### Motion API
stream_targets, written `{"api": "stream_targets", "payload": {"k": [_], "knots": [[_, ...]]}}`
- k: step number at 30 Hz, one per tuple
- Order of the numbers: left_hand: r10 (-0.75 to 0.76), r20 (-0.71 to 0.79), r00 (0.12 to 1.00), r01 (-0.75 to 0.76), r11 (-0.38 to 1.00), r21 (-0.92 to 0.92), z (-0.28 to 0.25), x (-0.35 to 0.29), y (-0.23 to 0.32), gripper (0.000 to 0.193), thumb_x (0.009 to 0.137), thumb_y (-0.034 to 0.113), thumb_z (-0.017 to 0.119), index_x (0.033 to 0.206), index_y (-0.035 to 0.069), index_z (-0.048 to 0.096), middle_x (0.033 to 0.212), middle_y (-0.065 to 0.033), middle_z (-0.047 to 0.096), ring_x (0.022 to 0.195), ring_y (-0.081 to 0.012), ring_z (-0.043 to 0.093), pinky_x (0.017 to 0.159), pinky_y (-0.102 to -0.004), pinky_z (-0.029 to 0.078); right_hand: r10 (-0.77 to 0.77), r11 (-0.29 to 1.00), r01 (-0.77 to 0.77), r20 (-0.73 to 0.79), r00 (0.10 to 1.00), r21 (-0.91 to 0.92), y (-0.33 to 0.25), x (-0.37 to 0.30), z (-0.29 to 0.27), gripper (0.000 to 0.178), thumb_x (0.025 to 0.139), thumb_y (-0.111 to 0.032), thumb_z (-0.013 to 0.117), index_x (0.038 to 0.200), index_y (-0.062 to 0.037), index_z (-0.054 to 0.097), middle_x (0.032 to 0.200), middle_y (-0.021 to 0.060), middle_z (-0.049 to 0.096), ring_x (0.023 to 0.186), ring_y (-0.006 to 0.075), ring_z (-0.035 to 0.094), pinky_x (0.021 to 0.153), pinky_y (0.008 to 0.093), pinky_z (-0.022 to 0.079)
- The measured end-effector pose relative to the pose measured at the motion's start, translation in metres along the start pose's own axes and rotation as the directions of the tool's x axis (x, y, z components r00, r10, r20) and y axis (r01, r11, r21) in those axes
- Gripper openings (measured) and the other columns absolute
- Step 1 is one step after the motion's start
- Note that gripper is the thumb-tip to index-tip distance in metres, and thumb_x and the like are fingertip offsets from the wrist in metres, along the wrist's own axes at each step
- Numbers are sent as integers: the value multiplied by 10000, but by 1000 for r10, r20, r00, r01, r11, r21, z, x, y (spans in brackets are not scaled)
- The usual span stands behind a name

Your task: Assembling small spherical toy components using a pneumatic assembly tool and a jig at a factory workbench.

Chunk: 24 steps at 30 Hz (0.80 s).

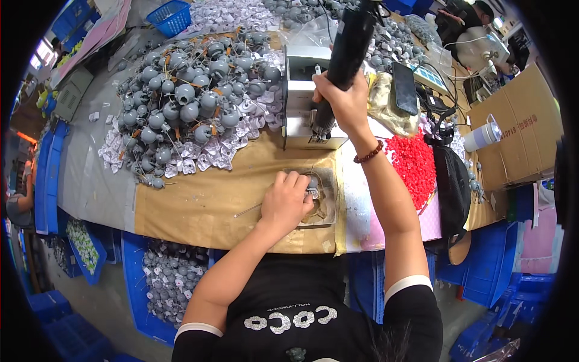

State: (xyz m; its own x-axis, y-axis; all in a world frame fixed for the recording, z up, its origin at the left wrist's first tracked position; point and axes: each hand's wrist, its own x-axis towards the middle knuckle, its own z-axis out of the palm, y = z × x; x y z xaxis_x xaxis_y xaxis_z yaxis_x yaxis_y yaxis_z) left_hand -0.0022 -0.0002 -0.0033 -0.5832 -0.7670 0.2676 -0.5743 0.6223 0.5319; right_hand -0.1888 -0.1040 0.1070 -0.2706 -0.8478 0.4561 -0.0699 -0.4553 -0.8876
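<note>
My right hand point(348, 99) is wrapped around a black power screwdriver point(351, 48), which is tilted with its lower end over a metal-and-white box-like device point(300, 96). My left hand point(284, 202) lies with bent fingers over a shallow fixture point(327, 211) at the front of the table, closed on a small grey round part with a white piece point(312, 183). Part of that piece is hidden under the fingers. A thin metal rod point(246, 210) sticks out to the left of the hand.
A heap of grey ball-shaped parts point(187, 93) and white pieces point(208, 154) covers the left of the table. To the right are red pieces point(411, 166), a phone point(404, 88), a black bag point(451, 187), a white bottle point(482, 136) and a cardboard box point(525, 127). Blue bins point(136, 289) stand below.
</note>
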Motion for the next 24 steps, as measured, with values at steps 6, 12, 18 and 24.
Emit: {"api": "stream_targets", "payload": {"k": [6, 12, 18, 24], "knots": [[16, -38, 999, -17, 1000, -26, -1, -1, -2, 349, 782, 178, 757, 1097, 75, 649, 1029, -84, 626, 999, -312, 581, 799, -436, 541, 204, 972, -214, 106, 973, 96, -18, -48, 0, 351, 848, -9, 764, 1099, -11, 518, 763, 45, 649, 587, 129, 629, 556, 291, 521], [45, -52, 998, -46, 999, -23, -2, 2, -3, 321, 744, 147, 751, 1038, 93, 634, 992, -62, 625, 972, -294, 591, 760, -420, 558, 140, 984, -154, 156, 978, 87, -25, -104, -2, 623, 847, 77, 692, 1354, -2, 338, 782, 60, 639, 659, 140, 628, 631, 291, 522], [54, -104, 993, -57, 998, -23, 0, 2, -2, 331, 732, 135, 753, 1038, 111, 631, 977, -55, 612, 954, -288, 586, 719, -413, 566, 113, 982, -131, 135, 984, 139, -21, -114, -2, 159, 842, 14, 782, 858, -22, 627, 747, 1, 638, 657, 83, 586, 599, 262, 469], [53, -78, 996, -56, 998, -41, -1, 4, -2, 348, 714, 122, 762, 1019, 102, 597, 970, -69, 584, 931, -309, 577, 705, -436, 551, 50, 999, -50, 229, 972, -4, -15, -121, -10, 702, 853, 62, 698, 1435, -2, 311, 798, 65, 637, 683, 120, 608, 653, 266, 487]]}}
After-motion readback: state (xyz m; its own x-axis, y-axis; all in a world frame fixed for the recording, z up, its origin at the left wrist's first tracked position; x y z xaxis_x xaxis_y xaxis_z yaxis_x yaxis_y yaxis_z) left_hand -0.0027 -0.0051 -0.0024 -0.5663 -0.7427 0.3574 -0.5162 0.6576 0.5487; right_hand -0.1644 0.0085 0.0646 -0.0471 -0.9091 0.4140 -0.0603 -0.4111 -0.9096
